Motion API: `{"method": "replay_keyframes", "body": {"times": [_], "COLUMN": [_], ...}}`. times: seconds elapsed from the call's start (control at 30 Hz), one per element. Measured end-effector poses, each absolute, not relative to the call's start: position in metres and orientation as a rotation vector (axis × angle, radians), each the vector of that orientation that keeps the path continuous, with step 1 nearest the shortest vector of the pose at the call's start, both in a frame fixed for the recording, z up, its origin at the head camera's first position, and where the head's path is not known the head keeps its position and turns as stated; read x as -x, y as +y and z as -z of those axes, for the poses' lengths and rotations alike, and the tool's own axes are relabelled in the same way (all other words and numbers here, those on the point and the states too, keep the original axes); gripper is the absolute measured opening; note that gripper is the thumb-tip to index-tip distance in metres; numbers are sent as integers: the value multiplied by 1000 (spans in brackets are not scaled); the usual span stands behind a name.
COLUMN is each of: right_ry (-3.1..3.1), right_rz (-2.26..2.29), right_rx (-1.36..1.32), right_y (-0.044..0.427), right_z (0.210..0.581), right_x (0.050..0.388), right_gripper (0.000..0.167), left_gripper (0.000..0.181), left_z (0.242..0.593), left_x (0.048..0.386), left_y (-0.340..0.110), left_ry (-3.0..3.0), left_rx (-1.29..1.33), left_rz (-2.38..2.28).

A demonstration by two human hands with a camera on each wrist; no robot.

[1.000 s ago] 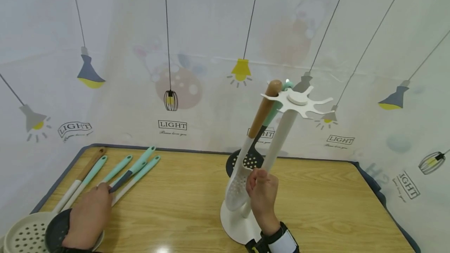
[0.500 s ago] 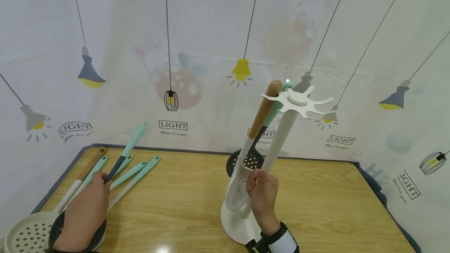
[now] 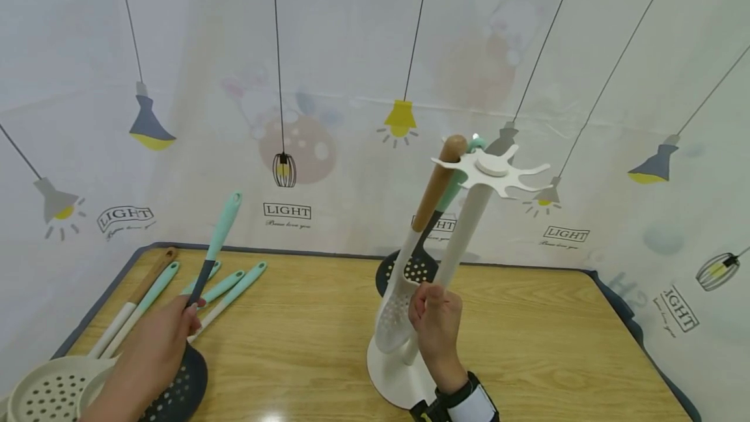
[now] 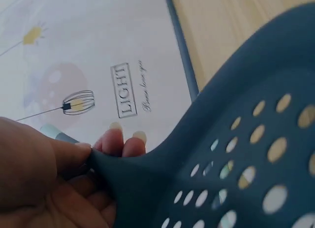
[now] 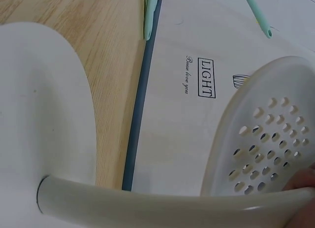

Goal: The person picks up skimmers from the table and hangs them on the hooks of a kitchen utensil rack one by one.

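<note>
My left hand point(image 3: 149, 353) pinches the dark neck of a perforated skimmer point(image 3: 193, 376) with a mint handle end, held tilted above the left of the table. In the left wrist view, thumb and fingers close on the skimmer point(image 4: 142, 181) just behind its holed head. My right hand point(image 3: 438, 327) grips the post of a white utensil stand point(image 3: 469, 233), which leans to the right. From its star-shaped top hang a pale slotted spoon point(image 3: 394, 321) with a wooden handle and a dark skimmer point(image 3: 387, 272) with a mint handle.
On the left of the wooden table point(image 3: 305, 318) lie several more utensils, including a large pale skimmer point(image 3: 53, 370) and a mint handle point(image 3: 249, 282). A printed cloth point(image 3: 351, 70) hangs behind the table's dark far edge.
My left hand has lifted the dark skimmer off the pile, its handle rising. Its head has swung out to the right of my hand. My right hand keeps its grip on the stand.
</note>
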State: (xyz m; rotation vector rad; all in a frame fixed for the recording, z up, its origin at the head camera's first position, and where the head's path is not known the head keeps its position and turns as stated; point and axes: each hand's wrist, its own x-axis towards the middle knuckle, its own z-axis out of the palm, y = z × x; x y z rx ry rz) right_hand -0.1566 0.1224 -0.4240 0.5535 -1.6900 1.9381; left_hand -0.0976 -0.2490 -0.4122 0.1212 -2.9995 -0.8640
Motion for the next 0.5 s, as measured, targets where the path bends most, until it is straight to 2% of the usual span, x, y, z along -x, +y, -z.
{"method": "replay_keyframes", "body": {"times": [0.23,0.5], "right_ry": [-1717,-1721], "right_rz": [-1925,-1928], "right_rx": [-540,-535], "right_y": [122,123], "right_z": [424,424], "right_x": [157,156], "right_gripper": [80,80], "left_gripper": [39,41], "left_z": [411,405], "left_x": [90,84], "left_y": [-240,-232], "left_ry": [-2883,-2722], "left_rx": [-95,-75], "left_rz": [1095,1272]}}
